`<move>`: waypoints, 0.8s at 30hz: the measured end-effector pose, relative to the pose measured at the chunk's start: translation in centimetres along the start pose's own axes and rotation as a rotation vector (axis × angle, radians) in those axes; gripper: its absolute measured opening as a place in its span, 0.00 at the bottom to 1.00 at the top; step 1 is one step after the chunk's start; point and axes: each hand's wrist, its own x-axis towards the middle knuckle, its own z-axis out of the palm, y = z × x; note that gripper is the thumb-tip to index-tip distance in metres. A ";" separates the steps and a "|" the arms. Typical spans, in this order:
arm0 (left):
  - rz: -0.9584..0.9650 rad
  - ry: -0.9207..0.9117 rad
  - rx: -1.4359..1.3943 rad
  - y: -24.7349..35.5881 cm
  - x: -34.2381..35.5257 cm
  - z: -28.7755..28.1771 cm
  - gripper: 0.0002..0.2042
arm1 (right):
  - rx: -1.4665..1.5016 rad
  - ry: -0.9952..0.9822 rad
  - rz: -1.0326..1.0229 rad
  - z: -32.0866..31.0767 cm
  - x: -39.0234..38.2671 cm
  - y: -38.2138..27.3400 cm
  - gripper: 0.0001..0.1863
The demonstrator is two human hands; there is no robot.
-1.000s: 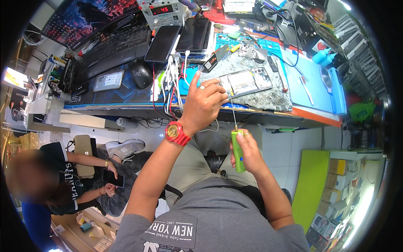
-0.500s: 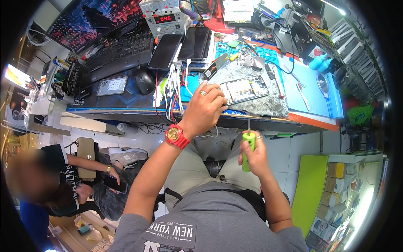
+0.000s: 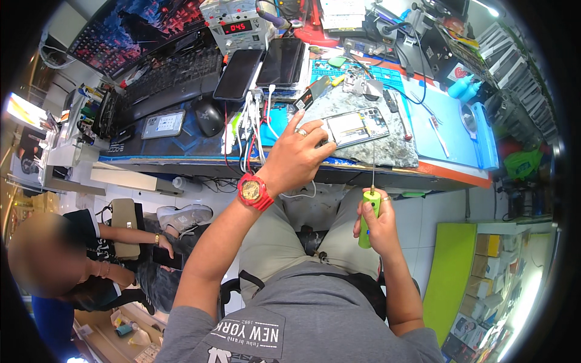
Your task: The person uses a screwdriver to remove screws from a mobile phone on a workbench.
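A smartphone with its back off and its inner parts bare (image 3: 360,128) lies on a grey stone-patterned mat at the bench's front edge. My left hand (image 3: 295,154) is at the phone's left end, fingers bent against it and the index finger stretched toward a small black card-like piece (image 3: 311,95). How much of that end is gripped, the hand hides. Below the bench edge, my right hand (image 3: 380,227) is closed around a lime-green pen-style screwdriver (image 3: 370,221). Its long thin shaft points up toward the bench, apart from the phone.
Two dark phones (image 3: 238,74) lie behind a bundle of white cables (image 3: 249,124). To the left are a mouse (image 3: 207,116), a keyboard (image 3: 172,69) and another phone (image 3: 163,124). A power supply (image 3: 236,27) stands behind. Seated at left, another person holds a phone (image 3: 166,258).
My right hand and the screwdriver have shifted right and slightly down, with more of the shaft showing. My left index finger has stretched out. The phone stays in nearly the same spot.
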 end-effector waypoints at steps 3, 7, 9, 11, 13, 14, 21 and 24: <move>0.029 -0.011 -0.013 0.1 0.7 0.2 0.11 | 0.005 0.011 0.003 -0.2 -0.2 0.3 0.24; 0.039 -0.046 -0.024 0.0 1.3 0.4 0.12 | 0.001 0.011 0.011 -0.4 -0.3 0.1 0.23; 0.040 -0.043 -0.046 -0.1 1.6 0.5 0.13 | 0.001 0.006 0.008 -0.7 -0.4 0.2 0.23; 0.032 -0.011 -0.084 -0.2 1.6 0.7 0.13 | -0.002 0.016 0.014 -0.7 -0.4 0.3 0.23; 0.041 -0.031 -0.071 -0.2 2.0 0.8 0.13 | -0.035 0.034 0.005 -1.0 -0.5 0.4 0.23; 0.031 -0.048 -0.047 -0.4 1.8 0.4 0.13 | -0.056 0.028 -0.005 -0.9 -0.5 0.7 0.23; 0.062 0.055 -0.090 -0.5 0.7 1.4 0.13 | -0.065 0.107 -0.041 -2.1 -0.6 1.8 0.22; 0.008 0.132 -0.057 -0.2 0.1 1.9 0.10 | -0.077 0.146 -0.149 -2.2 1.0 1.4 0.22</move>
